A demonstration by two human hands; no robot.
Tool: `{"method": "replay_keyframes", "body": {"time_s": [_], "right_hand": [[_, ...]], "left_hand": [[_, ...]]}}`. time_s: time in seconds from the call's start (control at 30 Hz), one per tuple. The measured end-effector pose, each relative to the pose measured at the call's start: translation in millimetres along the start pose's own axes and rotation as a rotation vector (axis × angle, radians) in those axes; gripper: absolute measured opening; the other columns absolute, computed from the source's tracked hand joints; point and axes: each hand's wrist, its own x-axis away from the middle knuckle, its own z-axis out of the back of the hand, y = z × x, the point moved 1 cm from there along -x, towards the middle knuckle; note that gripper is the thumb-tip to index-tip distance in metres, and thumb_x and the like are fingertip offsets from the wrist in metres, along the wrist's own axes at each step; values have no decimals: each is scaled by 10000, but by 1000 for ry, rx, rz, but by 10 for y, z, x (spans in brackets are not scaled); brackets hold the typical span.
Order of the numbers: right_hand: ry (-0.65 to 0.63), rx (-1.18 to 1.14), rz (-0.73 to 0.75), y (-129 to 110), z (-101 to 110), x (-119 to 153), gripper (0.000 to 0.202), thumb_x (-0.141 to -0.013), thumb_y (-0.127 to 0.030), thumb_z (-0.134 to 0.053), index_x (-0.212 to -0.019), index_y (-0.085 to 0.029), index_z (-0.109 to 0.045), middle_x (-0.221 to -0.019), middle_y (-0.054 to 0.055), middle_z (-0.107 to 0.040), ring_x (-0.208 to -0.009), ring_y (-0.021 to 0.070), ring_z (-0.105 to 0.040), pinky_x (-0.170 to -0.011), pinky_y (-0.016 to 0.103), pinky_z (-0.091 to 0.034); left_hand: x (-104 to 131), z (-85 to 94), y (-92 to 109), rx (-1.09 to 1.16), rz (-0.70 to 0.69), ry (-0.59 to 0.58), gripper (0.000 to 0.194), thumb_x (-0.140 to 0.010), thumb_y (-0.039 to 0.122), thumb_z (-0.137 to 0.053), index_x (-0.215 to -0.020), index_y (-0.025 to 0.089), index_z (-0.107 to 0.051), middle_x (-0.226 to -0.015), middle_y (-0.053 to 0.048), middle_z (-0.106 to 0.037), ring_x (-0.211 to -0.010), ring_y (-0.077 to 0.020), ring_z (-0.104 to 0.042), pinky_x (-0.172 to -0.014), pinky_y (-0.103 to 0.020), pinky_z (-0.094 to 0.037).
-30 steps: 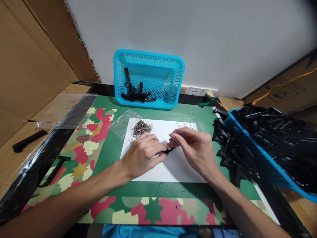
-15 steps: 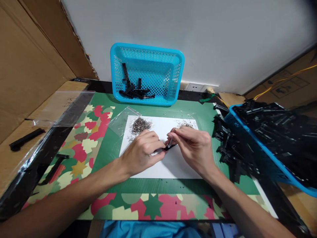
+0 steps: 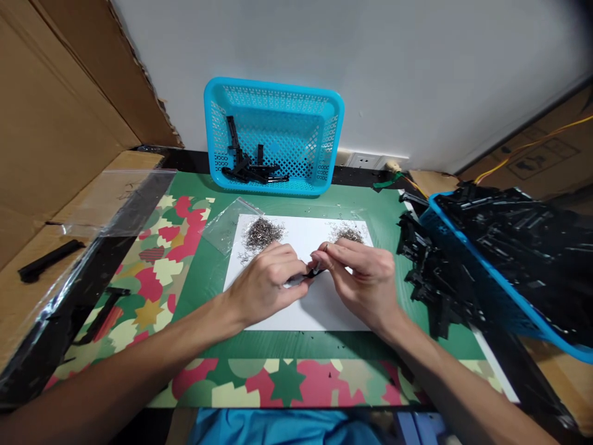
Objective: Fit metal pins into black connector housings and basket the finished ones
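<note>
My left hand (image 3: 271, 278) is closed around a slim black plastic part (image 3: 299, 278), held over a white sheet of paper (image 3: 287, 315). Much of that part is hidden by the fingers. At its right end, my right hand (image 3: 359, 269) pinches with thumb and forefinger. A small dark tip shows above the pinch, and something pale and thin below it, too small to name. Behind my left hand lies a dense pile of tiny metal pieces, apparently small springs (image 3: 263, 233). A looser heap of similar metal pieces (image 3: 348, 233) lies behind my right hand.
A blue basket (image 3: 273, 86) with several black parts leans at the wall. On the right, another blue basket (image 3: 491, 266) is heaped with black parts, with more parts (image 3: 433, 284) beside it. A clear bag (image 3: 227, 225) touches the paper. Single black parts (image 3: 50, 259) lie left.
My right fingers have shifted slightly at the end of the black part, still pinching. My left hand keeps its hold. The whole view has tilted a little.
</note>
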Motion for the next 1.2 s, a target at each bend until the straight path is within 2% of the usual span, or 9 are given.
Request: {"method": "replay_keyframes", "body": {"time_s": [0.2, 0.33, 0.4, 0.47, 0.53, 0.63, 0.7, 0.97, 1.2], "right_hand": [[119, -63, 25, -62, 63, 9, 220, -1004, -161, -660, -824, -232, -766, -735, 36, -744, -615, 165, -659, -578, 323, -532], [422, -5, -14, -144, 265, 8, 195, -1000, -200, -673, -856, -270, -784, -811, 64, -777, -681, 229, -706, -606, 389, -558], [448, 17, 5, -123, 306, 4, 211, -1007, -207, -662, -837, -272, -768, -787, 61, -765, -668, 229, -693, -600, 390, -539], [307, -4, 64, -59, 267, -11, 227, -1018, -196, -641, -828, -258, -748, -743, 44, -734, -654, 204, -672, -618, 367, -525], [55, -24, 78, 17, 169, -31, 209, -1043, -190, -595, -902, -234, -743, -749, 32, -703, -671, 177, -655, -643, 335, -511], [-331, -2, -3, 87, 4, -43, 221, -1077, -194, -520, -1023, -195, -734, -856, 41, -692, -755, 162, -645, -690, 307, -486], [-479, 7, -76, 94, -72, -34, 204, -1072, -203, -533, -1024, -183, -731, -904, 43, -692, -779, 159, -632, -708, 300, -471], [-535, -92, -185, 93, -166, 7, 156, -1000, -134, -628, -1038, -203, -763, -947, 25, -692, -782, 143, -624, -730, 277, -448], [-581, -106, -187, 33, -46, -66, 120, -991, -128, -616, -951, -187, -712, -896, 14, -661, -737, 135, -572, -691, 265, -420]], "left_hand": [[-24, 34, 18, 29, 24, 42, 37, -948, 168, -688, -929, 192, -667, -871, -21, -730, -857, -208, -660, -842, -383, -445], [-58, 80, -22, 120, 261, 276, 132, -967, 250, -693, -1078, 224, -628, -957, -15, -711, -798, -173, -632, -782, -350, -466], [-70, 86, -77, 280, 396, 385, 152, -1020, 322, -628, -1125, 234, -561, -940, -14, -681, -776, -161, -628, -715, -311, -473], [-83, 81, -134, 443, 462, 460, 187, -1052, 376, -576, -1159, 243, -497, -897, -5, -655, -773, -155, -635, -678, -280, -477], [-96, 77, -173, 528, 481, 510, 210, -1056, 400, -573, -1158, 250, -468, -856, 9, -622, -750, -144, -618, -652, -257, -468], [-109, 77, -183, 557, 477, 568, 213, -1045, 400, -594, -1144, 251, -479, -896, 5, -573, -722, -122, -562, -623, -241, -448], [-111, 77, -170, 565, 459, 586, 201, -1041, 389, -599, -1144, 251, -495, -951, -2, -542, -718, -111, -536, -633, -245, -454], [-96, 64, -161, 569, 462, 554, 194, -1043, 377, -590, -1168, 252, -511, -959, 0, -536, -734, -114, -535, -668, -250, -476], [-95, 76, -147, 553, 466, 510, 184, -1043, 350, -589, -1193, 251, -549, -926, 14, -532, -691, -112, -506, -631, -251, -420]]}}
